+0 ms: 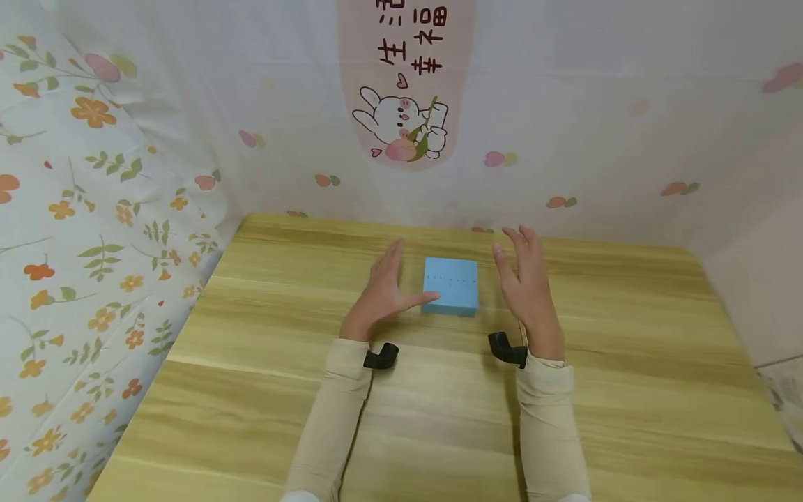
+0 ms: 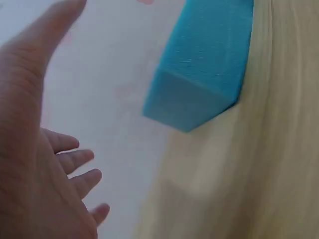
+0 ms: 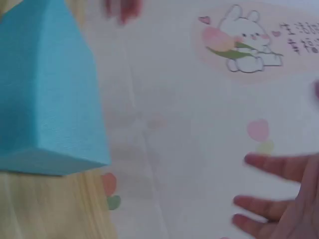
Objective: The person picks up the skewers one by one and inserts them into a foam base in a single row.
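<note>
A light blue square box [image 1: 450,282] lies on the wooden table, with a row of small dark marks across its top. To its left my left hand [image 1: 384,289] is held with fingers spread, its thumb overlapping the box's near left corner in the head view. On the other side my right hand [image 1: 529,286] is raised, fingers apart, a gap between it and the box. In the left wrist view the blue box [image 2: 199,64] is beyond the left thumb [image 2: 25,64]. The right wrist view has the box [image 3: 55,94] at left and the right fingers [image 3: 274,199] at lower right.
The wooden table [image 1: 439,418] extends to both sides of the arms. A white curtain [image 1: 564,125] with a rabbit print hangs behind its far edge, and a flowered cloth [image 1: 113,279] hangs at the left. Black angled pieces [image 1: 381,356] sit at both wrists.
</note>
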Demonstrator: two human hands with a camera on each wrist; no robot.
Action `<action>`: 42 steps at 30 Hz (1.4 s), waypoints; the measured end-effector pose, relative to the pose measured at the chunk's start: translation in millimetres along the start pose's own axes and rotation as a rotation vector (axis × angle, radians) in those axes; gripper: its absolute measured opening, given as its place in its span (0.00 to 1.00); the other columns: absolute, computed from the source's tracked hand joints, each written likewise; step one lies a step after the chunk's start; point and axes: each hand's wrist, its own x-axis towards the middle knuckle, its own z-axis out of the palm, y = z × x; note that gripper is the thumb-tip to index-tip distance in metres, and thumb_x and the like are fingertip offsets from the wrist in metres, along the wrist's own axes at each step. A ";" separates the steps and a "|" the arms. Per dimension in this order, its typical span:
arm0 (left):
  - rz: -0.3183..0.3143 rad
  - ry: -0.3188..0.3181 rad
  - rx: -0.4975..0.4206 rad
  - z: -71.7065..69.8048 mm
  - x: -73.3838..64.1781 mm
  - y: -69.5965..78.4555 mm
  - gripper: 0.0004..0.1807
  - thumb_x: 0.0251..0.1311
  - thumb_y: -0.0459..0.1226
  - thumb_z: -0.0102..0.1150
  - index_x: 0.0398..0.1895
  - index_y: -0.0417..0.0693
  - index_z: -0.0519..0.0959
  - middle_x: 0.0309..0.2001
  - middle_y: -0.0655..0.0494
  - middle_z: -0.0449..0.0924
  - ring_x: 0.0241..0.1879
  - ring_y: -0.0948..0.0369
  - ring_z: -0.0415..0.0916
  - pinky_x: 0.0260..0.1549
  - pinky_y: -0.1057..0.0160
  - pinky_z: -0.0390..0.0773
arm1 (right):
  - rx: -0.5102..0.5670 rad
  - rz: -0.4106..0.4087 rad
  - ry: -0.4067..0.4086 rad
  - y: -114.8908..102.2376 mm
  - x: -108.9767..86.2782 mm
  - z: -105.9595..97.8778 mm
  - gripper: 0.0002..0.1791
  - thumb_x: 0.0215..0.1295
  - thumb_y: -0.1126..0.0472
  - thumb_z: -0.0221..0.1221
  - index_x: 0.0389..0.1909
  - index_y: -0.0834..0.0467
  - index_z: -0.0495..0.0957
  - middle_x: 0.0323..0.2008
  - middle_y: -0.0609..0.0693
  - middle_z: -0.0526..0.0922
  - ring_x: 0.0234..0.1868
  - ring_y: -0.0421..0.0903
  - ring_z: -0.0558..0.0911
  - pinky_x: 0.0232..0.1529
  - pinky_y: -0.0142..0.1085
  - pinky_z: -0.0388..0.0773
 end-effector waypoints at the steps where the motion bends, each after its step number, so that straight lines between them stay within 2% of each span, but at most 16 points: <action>1: -0.005 -0.025 -0.050 3.0 2.2 -2.0 0.70 0.52 0.62 0.73 0.86 0.48 0.36 0.85 0.50 0.38 0.83 0.50 0.37 0.77 0.37 0.45 | 0.008 0.036 0.002 -0.7 -1.1 -3.5 0.37 0.81 0.41 0.48 0.75 0.66 0.64 0.78 0.68 0.53 0.78 0.67 0.52 0.73 0.69 0.52; 3: -0.017 -0.079 -0.121 9.4 5.8 -6.0 0.72 0.50 0.59 0.77 0.86 0.48 0.37 0.84 0.50 0.38 0.82 0.48 0.37 0.77 0.37 0.49 | -0.025 0.123 -0.004 -0.9 -4.7 -11.5 0.34 0.80 0.44 0.51 0.73 0.67 0.68 0.74 0.68 0.60 0.74 0.68 0.61 0.69 0.67 0.62; 5: -0.022 -0.114 -0.135 14.9 9.1 -9.9 0.74 0.47 0.59 0.80 0.85 0.47 0.38 0.84 0.50 0.38 0.82 0.47 0.38 0.76 0.38 0.50 | -0.086 0.225 -0.031 1.1 -10.0 -20.8 0.31 0.79 0.47 0.55 0.68 0.69 0.72 0.68 0.70 0.69 0.67 0.68 0.71 0.63 0.65 0.70; 7: -0.011 -0.120 -0.114 18.5 12.3 -13.7 0.76 0.43 0.58 0.83 0.85 0.46 0.38 0.84 0.50 0.38 0.82 0.47 0.39 0.77 0.39 0.50 | -0.148 0.335 -0.072 5.0 -16.6 -29.8 0.27 0.77 0.50 0.57 0.62 0.70 0.77 0.60 0.70 0.77 0.57 0.66 0.78 0.54 0.61 0.77; 9: 0.005 -0.099 -0.096 19.4 15.3 -16.2 0.78 0.40 0.57 0.85 0.85 0.46 0.39 0.84 0.50 0.40 0.82 0.47 0.40 0.77 0.39 0.50 | -0.200 0.433 -0.124 10.4 -23.4 -37.0 0.24 0.74 0.53 0.60 0.55 0.71 0.80 0.51 0.68 0.83 0.45 0.62 0.82 0.44 0.54 0.80; 12: 0.024 -0.064 -0.093 18.3 18.6 -19.2 0.78 0.38 0.56 0.87 0.85 0.46 0.42 0.84 0.50 0.45 0.81 0.47 0.43 0.77 0.39 0.50 | -0.228 0.547 -0.216 19.1 -30.7 -42.0 0.19 0.69 0.54 0.65 0.41 0.70 0.84 0.31 0.57 0.83 0.29 0.51 0.77 0.29 0.43 0.76; 14: 0.023 -0.056 -0.096 17.3 19.5 -20.7 0.77 0.38 0.55 0.87 0.85 0.46 0.43 0.83 0.50 0.46 0.81 0.47 0.43 0.77 0.39 0.50 | -0.232 0.586 -0.279 24.3 -33.6 -41.3 0.18 0.65 0.54 0.68 0.32 0.68 0.84 0.20 0.48 0.76 0.23 0.46 0.71 0.24 0.39 0.70; 15: 0.022 -0.056 -0.093 17.2 19.8 -21.4 0.77 0.38 0.55 0.87 0.85 0.47 0.43 0.83 0.50 0.46 0.81 0.47 0.43 0.77 0.39 0.49 | -0.233 0.598 -0.305 26.2 -34.5 -40.3 0.17 0.64 0.54 0.69 0.29 0.67 0.85 0.18 0.45 0.73 0.22 0.44 0.68 0.24 0.37 0.68; 17: 0.017 -0.060 -0.087 18.1 20.0 -22.8 0.76 0.39 0.56 0.86 0.85 0.46 0.43 0.83 0.51 0.47 0.81 0.46 0.44 0.77 0.40 0.49 | -0.235 0.614 -0.340 28.8 -35.6 -37.0 0.18 0.62 0.54 0.71 0.26 0.66 0.85 0.16 0.44 0.70 0.22 0.45 0.68 0.23 0.37 0.66; 19: 0.007 -0.070 -0.075 19.7 19.7 -23.7 0.76 0.40 0.57 0.86 0.85 0.47 0.43 0.83 0.52 0.47 0.81 0.45 0.43 0.77 0.41 0.49 | -0.242 0.617 -0.354 30.5 -36.6 -34.1 0.17 0.61 0.54 0.71 0.27 0.67 0.86 0.19 0.48 0.76 0.24 0.47 0.73 0.24 0.38 0.69; 22: -0.005 -0.089 -0.042 23.2 18.8 -24.2 0.76 0.40 0.58 0.85 0.86 0.48 0.42 0.83 0.51 0.48 0.81 0.44 0.43 0.78 0.42 0.47 | -0.263 0.626 -0.357 31.6 -38.4 -31.5 0.17 0.62 0.55 0.71 0.32 0.68 0.87 0.28 0.58 0.85 0.31 0.54 0.81 0.26 0.41 0.74; 26: -0.030 -0.111 -0.012 27.4 16.7 -24.3 0.77 0.40 0.59 0.84 0.86 0.51 0.41 0.83 0.49 0.48 0.81 0.42 0.39 0.78 0.41 0.48 | -0.275 0.647 -0.361 33.0 -41.5 -31.2 0.18 0.64 0.55 0.69 0.36 0.70 0.88 0.38 0.65 0.87 0.37 0.60 0.84 0.30 0.45 0.79; 30: -0.029 -0.119 -0.005 29.3 16.0 -22.6 0.77 0.40 0.59 0.84 0.86 0.50 0.40 0.83 0.49 0.48 0.82 0.42 0.37 0.78 0.41 0.47 | -0.258 0.656 -0.352 35.1 -43.7 -34.1 0.17 0.65 0.56 0.68 0.36 0.70 0.88 0.37 0.64 0.87 0.37 0.57 0.83 0.30 0.43 0.77; 37: -0.018 -0.132 0.018 32.6 18.5 -21.1 0.76 0.42 0.58 0.84 0.86 0.49 0.41 0.82 0.47 0.52 0.81 0.42 0.38 0.78 0.42 0.46 | -0.250 0.664 -0.320 37.8 -46.8 -36.4 0.15 0.65 0.57 0.68 0.32 0.69 0.87 0.27 0.53 0.83 0.28 0.48 0.76 0.25 0.38 0.71; 42: -0.027 -0.142 0.019 35.6 17.9 -20.5 0.75 0.42 0.58 0.84 0.86 0.51 0.41 0.81 0.46 0.53 0.81 0.41 0.38 0.78 0.41 0.47 | -0.247 0.667 -0.314 38.7 -49.7 -38.2 0.15 0.66 0.58 0.68 0.33 0.69 0.86 0.31 0.55 0.83 0.29 0.48 0.76 0.27 0.38 0.72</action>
